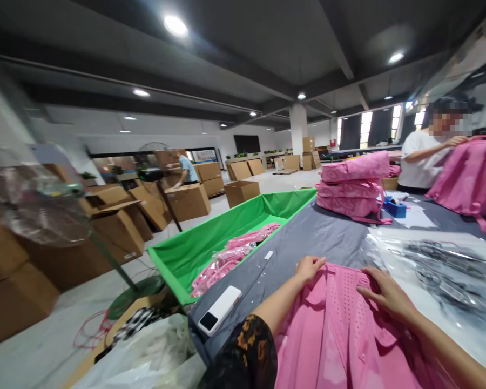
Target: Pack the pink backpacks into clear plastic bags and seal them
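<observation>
A pink backpack [340, 329] lies in front of me on the grey-covered table [328, 237], with its straps and perforated panel facing up. My left hand [309, 269] is closed on its upper left edge, thumb and fingers pinched together. On the upper right side, my right hand [384, 292] grips the same backpack near a strap, fingertips partly behind the fabric. Right of that hand lies a clear plastic bag [449, 275] with dark and grey items inside. A white device with a dark screen [220, 310] rests by the table's left edge.
Stacked pink backpacks [350, 186] stand at the back beside a blue tape dispenser [395, 207]. Across the table a person [419, 156] handles another pink backpack [470, 175]. Left are a green fabric bin [202, 243] holding plastic-wrapped pink items, a fan [44, 200] and cardboard boxes [117, 232].
</observation>
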Demonstrator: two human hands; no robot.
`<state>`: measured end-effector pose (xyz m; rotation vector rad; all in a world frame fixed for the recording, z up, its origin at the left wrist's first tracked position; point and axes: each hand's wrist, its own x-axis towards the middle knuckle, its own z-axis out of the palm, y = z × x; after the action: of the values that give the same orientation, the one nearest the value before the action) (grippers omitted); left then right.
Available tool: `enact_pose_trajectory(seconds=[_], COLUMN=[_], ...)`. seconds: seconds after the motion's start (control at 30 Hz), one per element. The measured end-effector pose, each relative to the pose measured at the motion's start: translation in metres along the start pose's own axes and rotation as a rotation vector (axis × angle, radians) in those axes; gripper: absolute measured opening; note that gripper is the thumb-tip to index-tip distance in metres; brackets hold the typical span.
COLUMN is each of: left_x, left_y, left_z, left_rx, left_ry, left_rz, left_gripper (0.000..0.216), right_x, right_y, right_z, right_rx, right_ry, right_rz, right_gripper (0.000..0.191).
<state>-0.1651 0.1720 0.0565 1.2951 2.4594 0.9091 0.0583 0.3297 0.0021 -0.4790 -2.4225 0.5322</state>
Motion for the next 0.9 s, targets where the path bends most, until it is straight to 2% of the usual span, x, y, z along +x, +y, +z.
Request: enact_pose_trajectory(seconds=[0.13, 0.3, 0.4, 0.47, 0.53, 0.6, 0.67, 0.77, 0.83, 0.9], left_x=[-0.021, -0.064, -0.085, -0.097, -0.103, -0.097, -0.079, -0.049, -0.043, -0.051], left_y=[-0.010, -0.024, -0.032, -0.037, -0.038, -0.037, -0.033, -0.022, -0.011, 0.001], left_z=[0.019, 0.039, 0.058, 0.065, 0.066, 0.062, 0.060, 0.064, 0.066, 0.066], left_rx=[-0.017, -0.013, 0.014, 0.066, 0.159, 0.239, 0.274, 0.287, 0.306, 0.312], left_ry=[0.081, 0.318, 0.354, 0.297, 0.165, 0.013, -0.096, -0.138, -0.127, -0.113], left_rz=[0.154, 0.378, 0.478, 0.489, 0.464, 0.430, 0.398, 0.331, 0.268, 0.210], left_gripper=[0.032, 0.048, 0.051, 0.051, 0.048, 0.043, 0.036, 0.039, 0.052, 0.073], right_x=[-0.014, -0.052, -0.080, -0.096, -0.105, -0.102, -0.085, -0.050, -0.033, -0.027], right_y=[-0.013, -0.035, -0.038, -0.036, -0.035, -0.031, -0.025, -0.009, 0.000, 0.006], right_z=[0.001, 0.017, 0.022, 0.022, 0.020, 0.015, 0.010, 0.007, 0.012, 0.023], right_rx=[0.015, -0.058, -0.203, -0.320, -0.349, -0.305, -0.266, -0.275, -0.308, -0.369], right_ry=[0.057, 0.186, 0.216, 0.187, 0.109, -0.016, -0.170, -0.316, -0.319, -0.279], right_rz=[-0.050, -0.081, -0.168, -0.242, -0.262, -0.187, -0.054, 0.091, 0.119, 0.137], right_gripper=[0.045, 0.037, 0.034, 0.033, 0.034, 0.037, 0.040, 0.044, 0.045, 0.047])
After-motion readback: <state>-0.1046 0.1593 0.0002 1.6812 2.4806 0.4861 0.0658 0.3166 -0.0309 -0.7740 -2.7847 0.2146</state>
